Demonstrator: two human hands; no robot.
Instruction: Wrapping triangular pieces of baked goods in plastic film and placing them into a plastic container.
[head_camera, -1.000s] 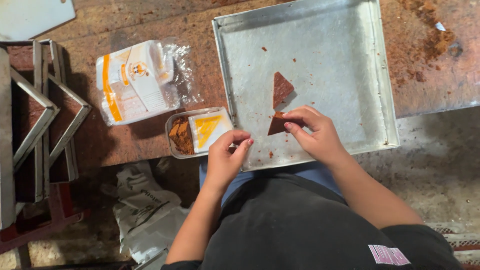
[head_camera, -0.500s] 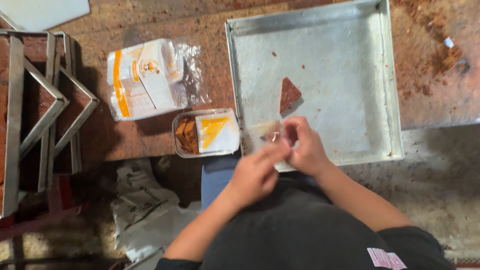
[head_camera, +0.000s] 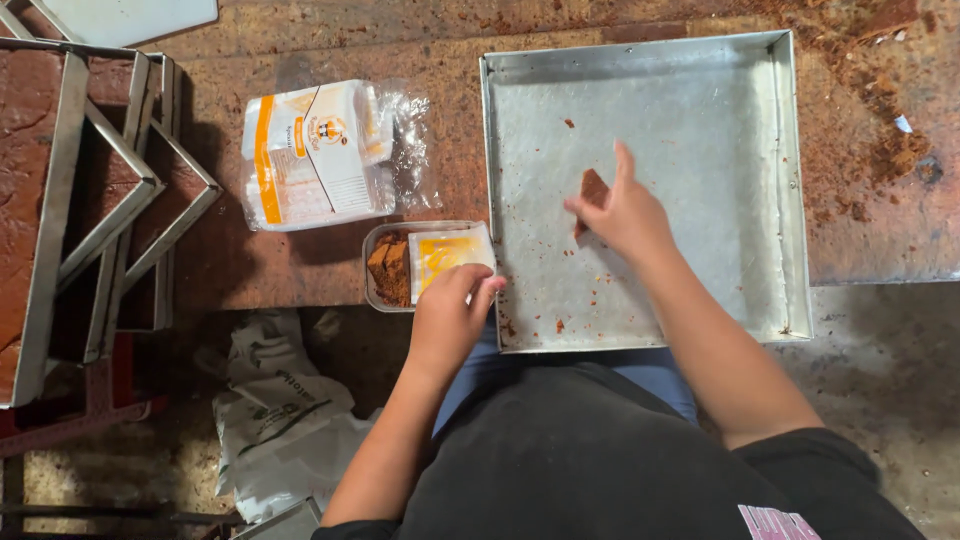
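A large square metal tray (head_camera: 760, 200) lies on the worn brown table, with crumbs scattered over it. One brown triangular piece (head_camera: 592, 188) lies in its middle, partly hidden by my right hand (head_camera: 622, 212), whose fingers close on the piece. My left hand (head_camera: 452, 305) rests at the near edge of a small clear plastic box (head_camera: 372, 265). The box holds brown pieces (head_camera: 391, 270) and a white and yellow paper slip (head_camera: 447, 255).
A clear bag of white and orange packets (head_camera: 315, 150) lies left of the tray. Stacked metal trays (head_camera: 95, 200) of brown slab stand at the far left. A crumpled white bag (head_camera: 275, 420) lies on the floor. Brown crumbs (head_camera: 890, 150) cover the table at right.
My right hand has moved from the tray's near edge up to the triangular piece in the middle. My left hand has moved left to the small plastic box. The second brown piece has left the tray.
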